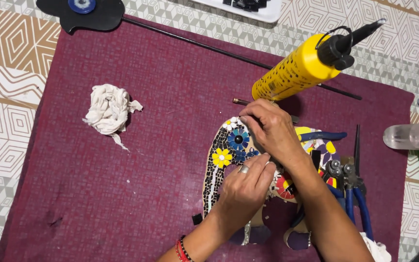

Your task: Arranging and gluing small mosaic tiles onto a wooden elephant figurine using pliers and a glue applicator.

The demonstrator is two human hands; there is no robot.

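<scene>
Both hands work centre-right of the frame on a flat mosaic piece (pixel 221 160) covered in small black tiles with blue, yellow and white tile flowers, lying on a dark maroon felt mat (pixel 122 184). Left hand (pixel 246 187), ring on one finger, red and black bead bracelets at the wrist, rests on the mosaic with fingers curled; cannot tell if it holds anything. Right hand (pixel 270 128) crosses above it, fingertips pinched narrow near the white flower at the piece's top edge; what they pinch is too small to tell. Yellow glue bottle with black nozzle (pixel 306 65) lies tilted in the upper right, just beyond the right hand. Blue-handled nippers (pixel 350 189) lie right of the mosaic. Crumpled white rag (pixel 108 109) sits well apart at left. Thin black rod (pixel 195 41) crosses the mat's top.
</scene>
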